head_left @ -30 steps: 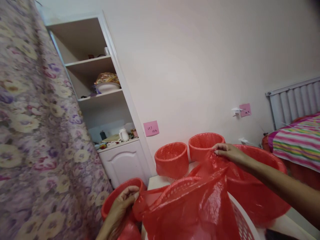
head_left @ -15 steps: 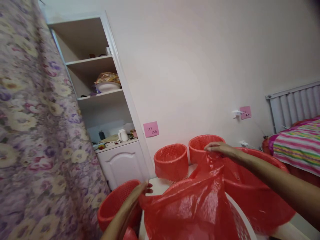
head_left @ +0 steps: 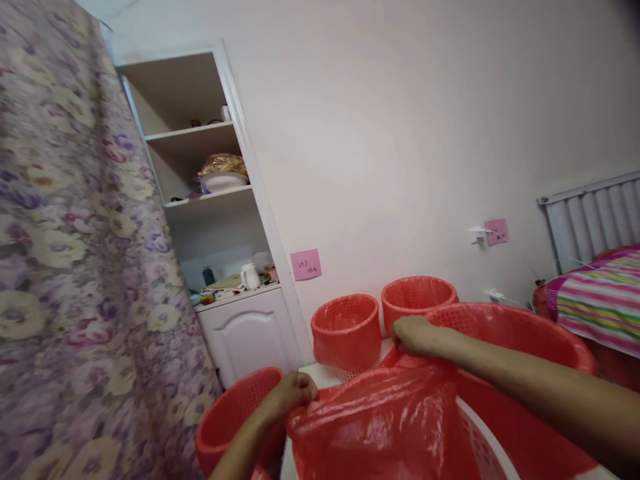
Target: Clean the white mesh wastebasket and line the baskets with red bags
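A thin red plastic bag (head_left: 385, 420) is stretched between my two hands at the bottom of the view. My left hand (head_left: 293, 393) is closed on its left edge, just above a red basket (head_left: 227, 417). My right hand (head_left: 415, 333) is closed on the bag's upper right edge, over the rim of a large bag-lined red basket (head_left: 505, 320). A white perforated basket (head_left: 480, 450) shows beneath the bag.
Two smaller red bag-lined baskets (head_left: 347, 327) (head_left: 417, 293) stand by the wall on a white table (head_left: 315, 370). A floral curtain (head_left: 65, 267) hangs left, beside a white shelf cabinet (head_left: 220, 200). A striped bedcover (head_left: 600, 293) and a radiator (head_left: 590, 217) are at the right.
My left hand has closed again on the bag's left edge after opening. My right hand has drawn the bag's other edge down and leftward. The view has tipped slightly down.
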`<act>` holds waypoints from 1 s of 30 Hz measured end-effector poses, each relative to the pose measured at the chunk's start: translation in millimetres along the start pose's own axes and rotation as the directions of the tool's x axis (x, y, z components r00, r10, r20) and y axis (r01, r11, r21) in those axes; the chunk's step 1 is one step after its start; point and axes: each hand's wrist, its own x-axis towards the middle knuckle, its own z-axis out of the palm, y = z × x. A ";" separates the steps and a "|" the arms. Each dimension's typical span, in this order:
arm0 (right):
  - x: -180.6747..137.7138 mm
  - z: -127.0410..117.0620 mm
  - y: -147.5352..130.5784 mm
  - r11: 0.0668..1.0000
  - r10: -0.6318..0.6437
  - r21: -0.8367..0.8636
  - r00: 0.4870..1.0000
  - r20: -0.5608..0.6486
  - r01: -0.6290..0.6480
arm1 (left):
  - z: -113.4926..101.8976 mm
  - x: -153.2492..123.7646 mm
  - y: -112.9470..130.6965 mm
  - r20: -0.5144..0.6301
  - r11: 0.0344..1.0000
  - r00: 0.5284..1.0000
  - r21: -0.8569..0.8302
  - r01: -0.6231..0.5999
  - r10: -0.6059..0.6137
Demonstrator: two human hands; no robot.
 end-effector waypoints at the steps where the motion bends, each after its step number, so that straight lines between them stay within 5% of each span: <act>1: 2.6 1.4 4.2 1.000 0.000 0.013 0.999 -0.033 0.001 | -1.2 0.3 0.0 -0.060 1.000 0.998 -0.013 -0.019 0.018; 6: 7.2 -4.8 26.5 0.989 -0.027 0.138 0.981 -0.194 0.054 | -9.3 -17.1 12.9 -0.305 0.979 0.947 -0.139 -0.152 0.104; 11: -20.4 -30.4 44.7 0.916 -0.103 0.348 0.956 -0.274 0.199 | -11.4 -66.4 27.5 -0.390 0.930 0.917 -0.302 -0.212 0.082; 19: -77.5 -75.5 76.3 0.847 -0.033 0.476 0.918 -0.395 0.235 | -19.3 -127.8 41.2 -0.317 0.902 0.948 -0.398 -0.168 0.037; 23: -100.4 -85.1 49.9 0.884 -0.074 0.353 0.837 -0.542 0.307 | -10.1 -124.8 47.1 -0.277 0.927 0.961 -0.359 -0.108 0.005; 25: -119.0 -85.1 23.6 0.855 -0.198 0.340 0.852 -0.485 0.392 | -5.8 -119.1 48.6 -0.308 0.928 0.952 -0.354 -0.113 -0.001; 27: -139.3 -78.9 -2.0 0.811 -0.357 0.378 0.889 -0.286 0.447 | -4.6 -114.5 51.0 -0.356 0.924 0.934 -0.353 -0.146 0.011; 30: -159.1 -59.1 -24.8 0.853 -0.416 0.298 0.903 -0.108 0.429 | -6.3 -114.1 59.3 -0.412 0.919 0.910 -0.344 -0.192 0.035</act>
